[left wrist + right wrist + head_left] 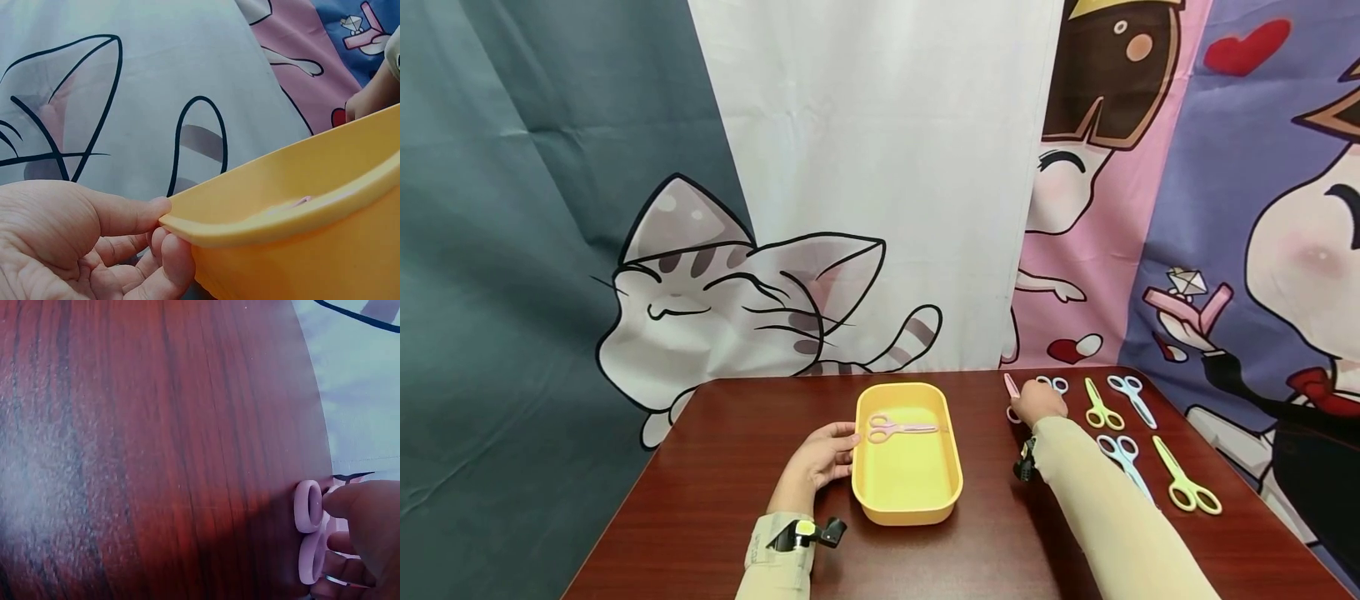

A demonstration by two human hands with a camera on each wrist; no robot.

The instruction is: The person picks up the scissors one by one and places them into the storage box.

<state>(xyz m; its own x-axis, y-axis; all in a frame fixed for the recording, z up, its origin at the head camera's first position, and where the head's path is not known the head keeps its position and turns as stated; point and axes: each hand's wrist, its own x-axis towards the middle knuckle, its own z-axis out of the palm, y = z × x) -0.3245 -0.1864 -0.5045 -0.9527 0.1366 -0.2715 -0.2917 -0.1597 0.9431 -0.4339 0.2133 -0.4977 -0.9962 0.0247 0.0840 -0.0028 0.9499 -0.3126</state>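
Note:
With thumb above and fingers below, my left hand (822, 457) pinches the left rim of a yellow plastic tray (908, 492). In the left wrist view, the thumb presses the tray's rim (250, 236) at its corner. Pink scissors (886, 429) lie inside the tray, handles to the left. My right hand (1040, 403) is at the table's far side, gripping a second pair of pink scissors (1011, 385). The right wrist view shows the thumb and fingers around the scissors beside their two pink handle loops (305, 507); the hand hides most of the blades.
Blue scissors (1060, 384) are partly hidden behind my right hand. Farther right lie yellow-green scissors (1103, 414), blue scissors (1131, 391), more blue scissors (1120, 452) and yellow-green scissors (1182, 486). A printed curtain (887, 167) hangs behind the dark wooden table (700, 500).

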